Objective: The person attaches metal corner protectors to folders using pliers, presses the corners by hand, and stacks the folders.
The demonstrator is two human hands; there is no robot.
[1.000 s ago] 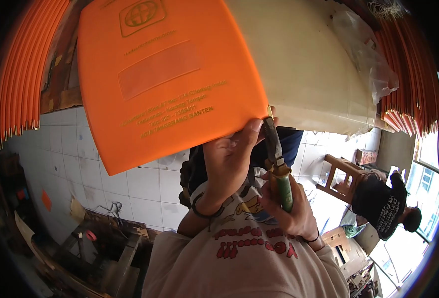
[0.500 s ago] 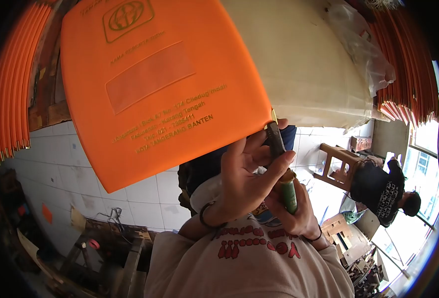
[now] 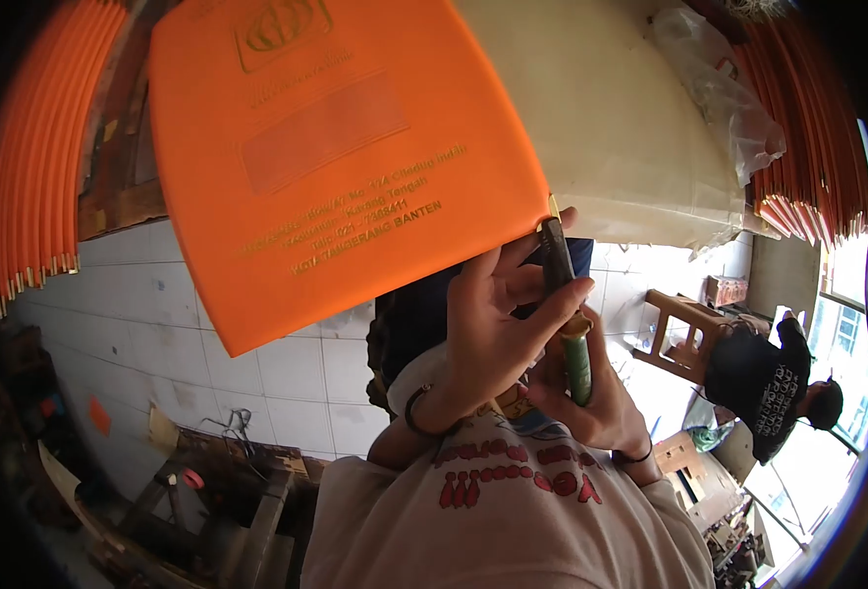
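An orange folder cover with gold lettering and a window panel hangs out toward me. A gold-coloured metal piece sits at its near right corner. At that corner is a tool with a dark metal head and a green handle. My left hand is closed, its thumb pressed on the dark head and its fingers curled behind, close under the folder's edge. My right hand wraps round the green handle. Whether head and handle are one piece is partly hidden by the fingers.
Orange covers with gold corners hang in stacks at left and right. A beige sheet-covered surface lies ahead, with crumpled clear plastic. A seated person in black is at right, by a stool.
The folder, the tool and both hands have shifted slightly right and up in view, as has the background. My grip looks the same.
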